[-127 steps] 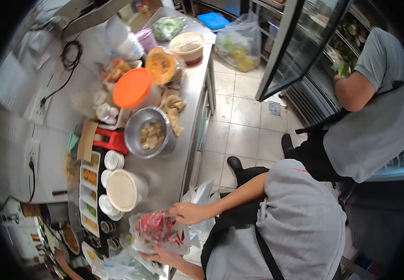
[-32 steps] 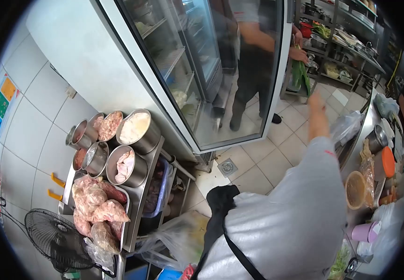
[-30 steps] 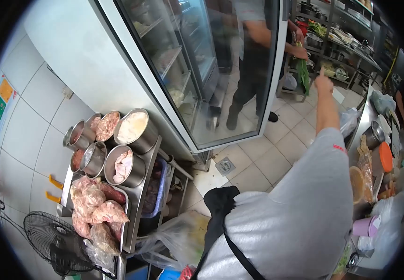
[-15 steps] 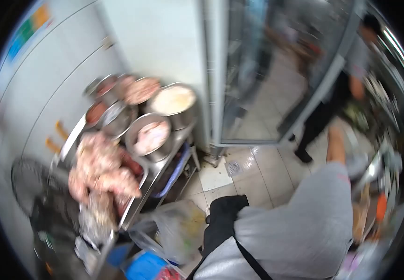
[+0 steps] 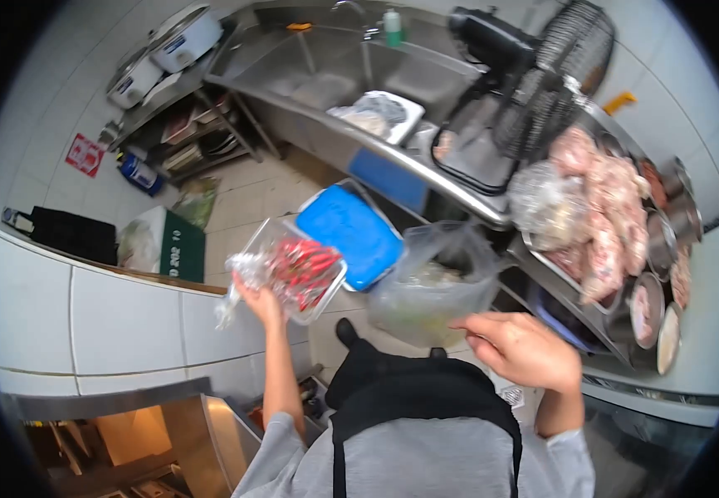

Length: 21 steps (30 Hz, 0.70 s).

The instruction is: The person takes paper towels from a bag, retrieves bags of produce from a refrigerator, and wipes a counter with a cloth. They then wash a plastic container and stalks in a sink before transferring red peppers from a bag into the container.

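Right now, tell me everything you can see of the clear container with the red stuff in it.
The clear container is shallow and rectangular with rounded corners, and looks like plastic. Slender red pieces, perhaps chillies, fill much of it. Crumpled clear wrap bunches at its left end, where the left hand holds it, open side up. In view it sits beside the blue lid; whether they touch is unclear.

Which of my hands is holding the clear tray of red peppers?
Your left hand: it grips the clear tray of red peppers. Your right hand looks empty, one finger extended.
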Each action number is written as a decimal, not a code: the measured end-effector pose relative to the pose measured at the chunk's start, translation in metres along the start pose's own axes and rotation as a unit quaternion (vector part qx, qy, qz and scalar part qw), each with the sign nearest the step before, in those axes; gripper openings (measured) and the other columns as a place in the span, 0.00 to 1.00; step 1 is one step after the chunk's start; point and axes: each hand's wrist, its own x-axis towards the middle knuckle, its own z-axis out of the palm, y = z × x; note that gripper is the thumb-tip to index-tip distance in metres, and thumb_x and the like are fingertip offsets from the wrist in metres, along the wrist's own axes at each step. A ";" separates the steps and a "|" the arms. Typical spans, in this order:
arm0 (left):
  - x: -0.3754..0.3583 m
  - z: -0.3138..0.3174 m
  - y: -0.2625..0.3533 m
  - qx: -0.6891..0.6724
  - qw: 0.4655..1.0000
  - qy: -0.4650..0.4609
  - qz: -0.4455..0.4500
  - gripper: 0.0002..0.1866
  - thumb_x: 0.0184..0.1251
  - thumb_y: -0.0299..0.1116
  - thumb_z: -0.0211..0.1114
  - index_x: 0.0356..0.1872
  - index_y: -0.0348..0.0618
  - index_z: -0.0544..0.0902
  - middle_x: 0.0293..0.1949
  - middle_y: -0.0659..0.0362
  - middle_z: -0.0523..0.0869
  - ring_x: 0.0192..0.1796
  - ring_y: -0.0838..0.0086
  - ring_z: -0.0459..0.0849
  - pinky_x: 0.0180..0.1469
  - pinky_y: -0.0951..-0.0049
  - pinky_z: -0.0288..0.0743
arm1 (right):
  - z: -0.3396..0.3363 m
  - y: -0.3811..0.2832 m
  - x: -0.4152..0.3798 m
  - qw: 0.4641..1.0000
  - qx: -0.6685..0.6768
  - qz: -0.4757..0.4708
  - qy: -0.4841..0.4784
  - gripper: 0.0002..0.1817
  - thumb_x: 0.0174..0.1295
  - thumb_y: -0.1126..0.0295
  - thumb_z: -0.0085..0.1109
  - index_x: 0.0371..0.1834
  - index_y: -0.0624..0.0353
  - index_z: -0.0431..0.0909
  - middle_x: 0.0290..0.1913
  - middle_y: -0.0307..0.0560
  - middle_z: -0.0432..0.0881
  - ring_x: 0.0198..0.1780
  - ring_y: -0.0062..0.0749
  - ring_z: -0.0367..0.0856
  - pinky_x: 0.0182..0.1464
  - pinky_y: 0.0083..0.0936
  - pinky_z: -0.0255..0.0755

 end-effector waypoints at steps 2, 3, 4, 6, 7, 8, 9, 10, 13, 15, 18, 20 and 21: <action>0.035 0.012 0.010 -0.024 1.000 0.006 -0.010 0.40 0.47 0.11 0.44 0.67 0.45 0.51 0.62 0.50 0.60 0.59 0.66 0.67 0.60 0.71 0.61 | -0.008 -0.058 0.066 0.986 -0.112 -0.099 -0.070 0.15 0.51 0.74 0.51 0.44 0.59 0.72 0.29 0.48 0.76 0.34 0.39 0.79 0.32 0.32 0.73; 0.056 0.013 0.014 -0.027 1.000 -0.005 -0.005 0.40 0.46 0.10 0.44 0.67 0.46 0.51 0.62 0.50 0.60 0.59 0.65 0.67 0.60 0.71 0.61 | -0.002 -0.085 0.099 0.973 -0.157 -0.148 -0.083 0.14 0.49 0.74 0.52 0.42 0.60 0.72 0.28 0.46 0.74 0.32 0.36 0.78 0.29 0.29 0.73; 0.071 0.006 0.017 -0.027 1.000 -0.013 -0.008 0.41 0.46 0.09 0.44 0.67 0.47 0.51 0.63 0.51 0.59 0.59 0.65 0.67 0.59 0.71 0.62 | 0.009 -0.110 0.129 0.956 -0.199 -0.192 -0.103 0.13 0.48 0.74 0.52 0.39 0.60 0.71 0.26 0.43 0.72 0.30 0.32 0.78 0.26 0.26 0.74; 0.105 0.005 0.028 -0.058 0.998 -0.006 -0.019 0.41 0.47 0.09 0.44 0.67 0.47 0.50 0.63 0.51 0.59 0.60 0.65 0.66 0.59 0.71 0.61 | 0.023 -0.150 0.183 0.957 -0.074 -0.250 -0.125 0.03 0.49 0.75 0.51 0.27 0.62 0.72 0.23 0.47 0.76 0.28 0.36 0.79 0.30 0.33 0.75; 0.124 0.008 0.029 -0.102 0.995 0.003 -0.024 0.41 0.47 0.08 0.45 0.67 0.47 0.50 0.63 0.51 0.58 0.60 0.65 0.65 0.59 0.72 0.61 | 0.026 -0.172 0.207 0.955 -0.074 -0.256 -0.131 0.03 0.49 0.75 0.51 0.27 0.62 0.72 0.23 0.47 0.76 0.28 0.36 0.79 0.30 0.33 0.75; 0.138 0.004 0.027 -0.094 0.995 0.016 -0.025 0.41 0.47 0.08 0.45 0.67 0.47 0.50 0.63 0.51 0.58 0.60 0.65 0.65 0.59 0.72 0.61 | 0.029 -0.195 0.224 0.945 -0.190 -0.239 -0.115 0.07 0.48 0.74 0.51 0.31 0.62 0.70 0.25 0.44 0.74 0.27 0.31 0.77 0.24 0.26 0.72; 0.149 0.002 0.026 -0.062 0.998 0.016 -0.014 0.41 0.48 0.08 0.45 0.67 0.47 0.50 0.64 0.51 0.58 0.61 0.65 0.64 0.60 0.72 0.61 | 0.027 -0.208 0.236 0.923 -0.301 -0.223 -0.095 0.10 0.48 0.73 0.51 0.35 0.61 0.69 0.27 0.41 0.72 0.25 0.26 0.74 0.18 0.19 0.69; 0.165 0.002 0.026 -0.036 0.999 0.015 0.001 0.41 0.48 0.08 0.46 0.67 0.47 0.49 0.65 0.51 0.57 0.62 0.65 0.63 0.60 0.72 0.60 | 0.023 -0.213 0.249 0.921 -0.296 -0.234 -0.098 0.10 0.48 0.73 0.51 0.35 0.61 0.69 0.27 0.41 0.72 0.25 0.26 0.74 0.18 0.19 0.69; 0.225 -0.002 0.010 -0.032 0.999 0.037 0.017 0.40 0.50 0.10 0.43 0.67 0.46 0.49 0.64 0.52 0.58 0.63 0.64 0.63 0.61 0.70 0.60 | 0.014 -0.229 0.314 0.698 -0.551 -0.435 -0.138 0.27 0.15 0.64 0.68 0.27 0.58 0.70 0.28 0.35 0.68 0.31 0.18 0.70 0.27 0.10 0.65; 0.260 0.003 0.004 -0.029 0.997 0.069 0.018 0.39 0.50 0.10 0.44 0.67 0.45 0.48 0.65 0.52 0.58 0.62 0.64 0.63 0.60 0.69 0.62 | 0.014 -0.250 0.382 0.757 -0.270 -0.403 -0.437 0.07 0.27 0.68 0.60 0.08 0.52 0.70 0.14 0.35 0.67 0.20 0.22 0.67 0.21 0.16 0.63; 0.319 0.004 -0.010 -0.066 0.992 0.110 0.016 0.39 0.51 0.10 0.44 0.67 0.45 0.49 0.64 0.52 0.59 0.61 0.64 0.65 0.59 0.68 0.62 | 0.033 -0.223 0.414 0.858 -0.199 -0.446 -0.158 0.05 0.33 0.70 0.55 0.08 0.51 0.69 0.13 0.35 0.67 0.19 0.21 0.65 0.19 0.18 0.59; 0.352 -0.008 -0.014 -0.050 0.990 0.131 0.007 0.38 0.51 0.11 0.44 0.67 0.45 0.49 0.63 0.52 0.60 0.59 0.64 0.67 0.58 0.67 0.64 | 0.055 -0.209 0.449 0.893 -0.152 -0.398 -0.144 0.02 0.40 0.73 0.53 0.18 0.56 0.71 0.18 0.41 0.71 0.24 0.28 0.72 0.25 0.25 0.67; 0.371 -0.009 -0.014 -0.052 0.987 0.153 0.007 0.38 0.51 0.11 0.44 0.67 0.45 0.49 0.64 0.53 0.59 0.61 0.64 0.65 0.60 0.68 0.62 | 0.063 -0.199 0.470 0.925 -0.109 -0.347 -0.113 0.04 0.48 0.76 0.51 0.28 0.62 0.72 0.23 0.48 0.76 0.29 0.35 0.79 0.30 0.33 0.75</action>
